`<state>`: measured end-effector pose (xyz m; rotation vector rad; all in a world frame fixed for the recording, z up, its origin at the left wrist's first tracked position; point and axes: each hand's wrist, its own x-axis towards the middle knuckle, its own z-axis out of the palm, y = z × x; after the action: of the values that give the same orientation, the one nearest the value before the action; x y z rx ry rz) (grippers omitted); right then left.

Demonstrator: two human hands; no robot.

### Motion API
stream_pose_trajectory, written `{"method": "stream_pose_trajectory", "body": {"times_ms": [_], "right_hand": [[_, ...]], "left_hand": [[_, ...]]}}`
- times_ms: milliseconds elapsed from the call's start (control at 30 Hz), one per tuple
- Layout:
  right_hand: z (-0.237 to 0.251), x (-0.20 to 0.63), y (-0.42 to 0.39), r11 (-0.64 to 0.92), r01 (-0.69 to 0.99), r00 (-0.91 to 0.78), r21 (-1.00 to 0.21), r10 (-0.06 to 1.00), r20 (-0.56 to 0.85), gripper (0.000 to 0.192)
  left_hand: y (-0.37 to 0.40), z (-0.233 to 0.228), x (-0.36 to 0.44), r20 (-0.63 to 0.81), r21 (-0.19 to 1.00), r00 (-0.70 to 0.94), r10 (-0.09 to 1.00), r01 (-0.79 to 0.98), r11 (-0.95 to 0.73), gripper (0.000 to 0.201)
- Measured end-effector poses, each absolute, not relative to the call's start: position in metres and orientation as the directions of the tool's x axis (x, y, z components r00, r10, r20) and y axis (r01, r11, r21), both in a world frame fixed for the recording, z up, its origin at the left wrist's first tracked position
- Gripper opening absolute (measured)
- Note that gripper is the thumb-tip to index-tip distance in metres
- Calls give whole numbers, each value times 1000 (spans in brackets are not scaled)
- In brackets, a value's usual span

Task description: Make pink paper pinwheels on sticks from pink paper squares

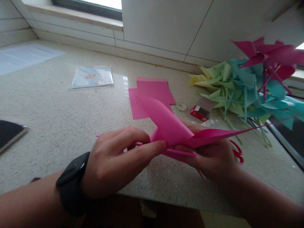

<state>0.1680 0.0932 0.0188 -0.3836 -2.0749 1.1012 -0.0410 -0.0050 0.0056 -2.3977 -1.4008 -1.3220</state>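
Pinching folded pink paper (171,123), both hands hover over speckled counter (59,107); tiled wall (163,25) behind.

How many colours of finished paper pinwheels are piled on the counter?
3. Yellow-green pinwheels lie at the left of the pile, teal pinwheels in the middle, and magenta pinwheels on top at the right. The pile runs past the frame edge, so others may be hidden.
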Motion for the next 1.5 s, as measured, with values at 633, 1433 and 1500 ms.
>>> {"method": "stream_pose_trajectory", "body": {"times_ms": [633, 1433, 1500], "right_hand": [[25, 174, 87, 786, -61, -703, -616, 404, 585, 20], [25, 172, 86, 813, -92, -679, -575, 372, 633, 15], [26, 172, 86, 818, -98, -683, -567, 359, 636, 16]], "left_hand": [[-1, 16, -37, 746, 310, 210, 632, 731, -608, 11], [-2, 12, -38, 741, 269, 235, 629, 755, -598, 15], [-2, 14, -38, 746, 254, 249, 617, 750, -610, 15]]}}
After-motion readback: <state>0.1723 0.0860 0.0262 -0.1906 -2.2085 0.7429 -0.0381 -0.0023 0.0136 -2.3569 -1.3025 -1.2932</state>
